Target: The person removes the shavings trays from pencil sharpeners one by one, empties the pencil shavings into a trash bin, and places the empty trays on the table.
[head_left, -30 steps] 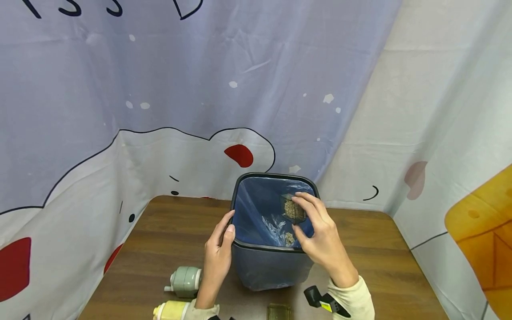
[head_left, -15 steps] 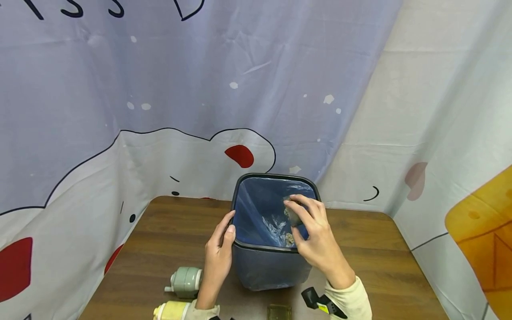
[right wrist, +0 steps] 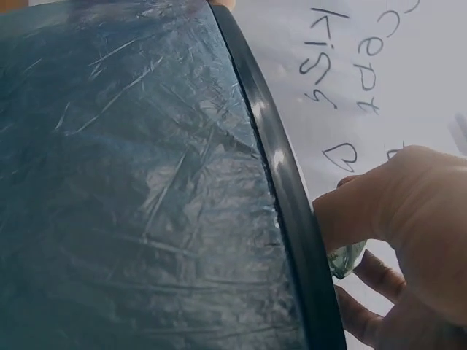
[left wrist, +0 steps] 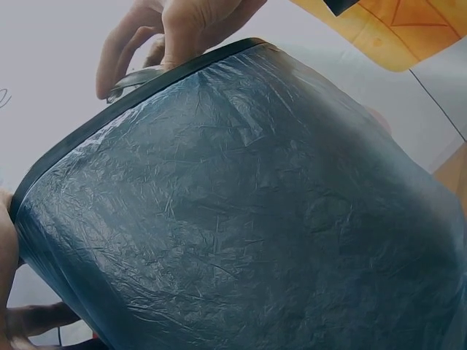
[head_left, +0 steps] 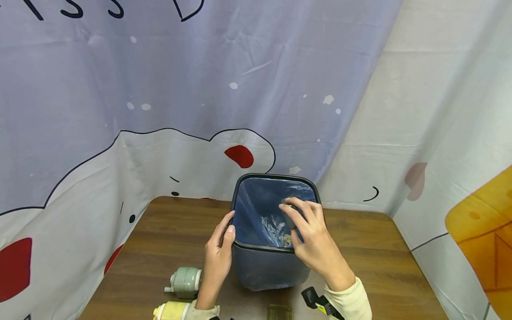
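A trash bin (head_left: 268, 266) stands on the table, lined with a bluish plastic bag (head_left: 252, 213) and ringed by a dark rim. My left hand (head_left: 218, 255) grips its left side at the rim. Over the opening, my right hand (head_left: 318, 242) pinches a small clear container (left wrist: 135, 80) by its sides and tips it into the bin. Fingers hide most of this container in the head view; its glassy edge (right wrist: 349, 259) shows in the right wrist view. Light brown crumbs (head_left: 287, 240) lie inside on the bag.
A green bottle-like thing (head_left: 186, 282) with a white band lies left of my left wrist, and a similar yellow one (head_left: 172, 310) is nearer me. A small olive rectangular piece (head_left: 279, 312) sits at the front. Printed cloth (head_left: 256, 89) hangs behind the wooden table (head_left: 372, 249).
My right hand has turned the container over further leftward, so the brown bits seen in it earlier no longer show there. My left hand and the bin have stayed put.
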`<state>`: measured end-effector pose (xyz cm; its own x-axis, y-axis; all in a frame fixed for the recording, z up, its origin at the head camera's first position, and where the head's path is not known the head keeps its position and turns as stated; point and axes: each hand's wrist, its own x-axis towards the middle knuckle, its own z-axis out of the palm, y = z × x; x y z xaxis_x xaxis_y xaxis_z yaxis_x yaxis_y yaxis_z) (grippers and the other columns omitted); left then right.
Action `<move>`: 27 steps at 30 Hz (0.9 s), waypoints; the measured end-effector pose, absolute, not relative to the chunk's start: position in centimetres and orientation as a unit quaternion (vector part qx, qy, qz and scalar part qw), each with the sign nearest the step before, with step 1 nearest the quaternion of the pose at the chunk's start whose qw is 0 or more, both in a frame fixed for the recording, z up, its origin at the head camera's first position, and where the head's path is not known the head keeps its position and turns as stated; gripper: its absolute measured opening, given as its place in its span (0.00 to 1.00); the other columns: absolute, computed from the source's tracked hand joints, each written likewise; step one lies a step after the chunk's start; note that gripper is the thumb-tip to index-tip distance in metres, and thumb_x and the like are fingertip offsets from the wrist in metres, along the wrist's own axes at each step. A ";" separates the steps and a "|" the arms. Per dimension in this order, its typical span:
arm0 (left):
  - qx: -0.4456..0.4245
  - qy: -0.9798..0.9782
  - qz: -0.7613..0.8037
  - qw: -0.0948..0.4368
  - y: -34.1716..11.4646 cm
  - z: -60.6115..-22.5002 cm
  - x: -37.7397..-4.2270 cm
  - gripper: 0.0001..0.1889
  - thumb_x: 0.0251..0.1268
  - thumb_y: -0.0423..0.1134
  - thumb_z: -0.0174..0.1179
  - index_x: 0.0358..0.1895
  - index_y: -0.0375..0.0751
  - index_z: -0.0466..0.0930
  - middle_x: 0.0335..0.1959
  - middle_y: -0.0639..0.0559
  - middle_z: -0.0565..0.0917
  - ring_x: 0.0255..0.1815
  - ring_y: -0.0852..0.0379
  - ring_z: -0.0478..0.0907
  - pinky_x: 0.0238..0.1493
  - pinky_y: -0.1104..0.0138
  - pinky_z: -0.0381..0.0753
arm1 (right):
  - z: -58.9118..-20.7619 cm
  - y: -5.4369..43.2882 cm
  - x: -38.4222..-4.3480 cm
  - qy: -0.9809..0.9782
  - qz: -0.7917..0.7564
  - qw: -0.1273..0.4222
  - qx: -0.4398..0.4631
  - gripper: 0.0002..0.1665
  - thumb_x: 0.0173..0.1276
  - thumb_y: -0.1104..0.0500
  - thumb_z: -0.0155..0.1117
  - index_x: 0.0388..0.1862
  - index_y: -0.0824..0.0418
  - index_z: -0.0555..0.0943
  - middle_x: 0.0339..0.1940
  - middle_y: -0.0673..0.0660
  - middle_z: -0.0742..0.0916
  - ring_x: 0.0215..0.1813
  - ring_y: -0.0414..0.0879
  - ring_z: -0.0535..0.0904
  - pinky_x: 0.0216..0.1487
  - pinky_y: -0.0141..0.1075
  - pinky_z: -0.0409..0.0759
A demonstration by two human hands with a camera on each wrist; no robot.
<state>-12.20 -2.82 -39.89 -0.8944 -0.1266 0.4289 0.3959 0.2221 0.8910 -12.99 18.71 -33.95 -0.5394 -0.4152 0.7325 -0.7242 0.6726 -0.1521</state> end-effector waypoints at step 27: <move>-0.088 -0.749 -0.622 0.211 -2.9 -39.8 -12.2 0.19 0.70 0.36 0.47 0.62 0.45 0.70 0.60 0.49 0.73 0.57 0.52 0.73 0.54 0.53 0.71 | -33.9 18.7 -12.7 -0.870 0.215 0.312 0.315 0.37 0.47 0.76 0.58 0.59 0.56 0.72 0.60 0.57 0.71 0.55 0.54 0.63 0.47 0.41 0.68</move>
<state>-12.16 -2.93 -39.80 -0.8955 -0.1309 0.4254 0.3942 0.2105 0.8946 -12.67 18.72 -33.87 -0.6068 -0.4135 0.6788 -0.6819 0.7097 -0.1773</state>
